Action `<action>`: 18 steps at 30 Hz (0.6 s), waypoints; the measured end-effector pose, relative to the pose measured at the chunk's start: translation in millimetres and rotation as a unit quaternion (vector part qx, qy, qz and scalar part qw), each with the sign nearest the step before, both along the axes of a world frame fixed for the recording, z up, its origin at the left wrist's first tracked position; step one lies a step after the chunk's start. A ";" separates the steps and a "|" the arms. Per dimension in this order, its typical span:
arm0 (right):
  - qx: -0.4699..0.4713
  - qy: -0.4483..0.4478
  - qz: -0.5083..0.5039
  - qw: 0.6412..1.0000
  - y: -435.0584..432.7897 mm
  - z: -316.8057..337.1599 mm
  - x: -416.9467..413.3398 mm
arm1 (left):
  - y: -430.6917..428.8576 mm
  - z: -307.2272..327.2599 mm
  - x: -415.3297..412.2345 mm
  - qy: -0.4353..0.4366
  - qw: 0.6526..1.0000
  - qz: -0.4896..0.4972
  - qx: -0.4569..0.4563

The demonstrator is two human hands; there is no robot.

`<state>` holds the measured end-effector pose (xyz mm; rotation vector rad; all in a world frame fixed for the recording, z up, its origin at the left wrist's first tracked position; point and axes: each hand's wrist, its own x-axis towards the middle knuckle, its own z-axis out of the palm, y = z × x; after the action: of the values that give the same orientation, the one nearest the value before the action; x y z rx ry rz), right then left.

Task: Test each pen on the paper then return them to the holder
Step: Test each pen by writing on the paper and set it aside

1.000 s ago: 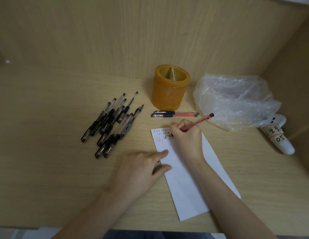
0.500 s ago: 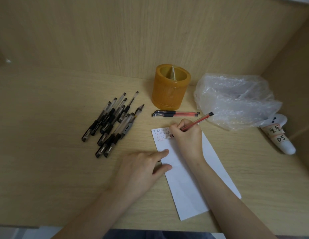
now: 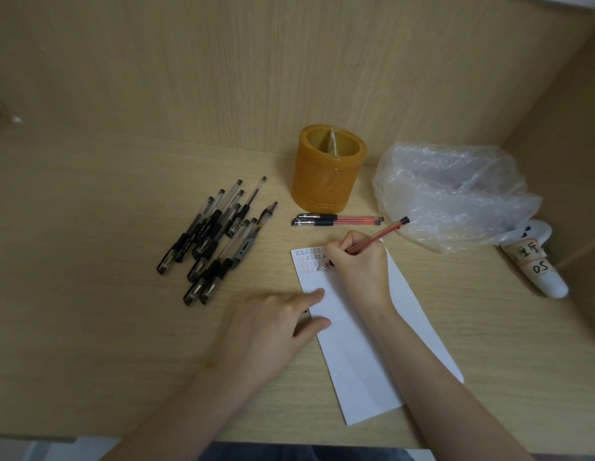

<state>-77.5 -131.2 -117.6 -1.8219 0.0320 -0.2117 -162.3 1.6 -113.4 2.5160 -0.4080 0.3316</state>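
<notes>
Head view, right grip (image 3: 357, 266) pinching red pen (image 3: 384, 233), nib indistinct, left grip (image 3: 273, 322) spread flat on paper (image 3: 356, 354), writing (image 3: 306, 257) partly covered.

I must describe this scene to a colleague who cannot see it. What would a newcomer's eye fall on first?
First, the right hand in the middle, writing with a red pen at the top of the white paper, while the left hand rests on the paper's left edge. Behind them stands the amber holder, with a pile of black pens lying to its left and a crumpled plastic bag to its right.
</notes>
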 end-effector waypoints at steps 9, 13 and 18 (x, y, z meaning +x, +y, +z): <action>-0.012 -0.007 -0.014 1.000 0.8 -1.2 0.2 | -0.7 -1.9 0.9 0.000 1.000 0.009 0.022; -0.011 -0.016 -0.019 1.000 1.1 -2.7 1.4 | -0.9 -1.2 -0.4 0.012 1.000 0.015 0.019; 0.017 -0.008 -0.024 1.000 -2.9 -2.2 3.9 | -0.6 -2.0 0.6 0.025 0.999 0.006 0.043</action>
<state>-73.6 -134.0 -119.8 -1.7858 0.0682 -0.2586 -161.7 1.1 -115.4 2.6066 -0.3960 0.2605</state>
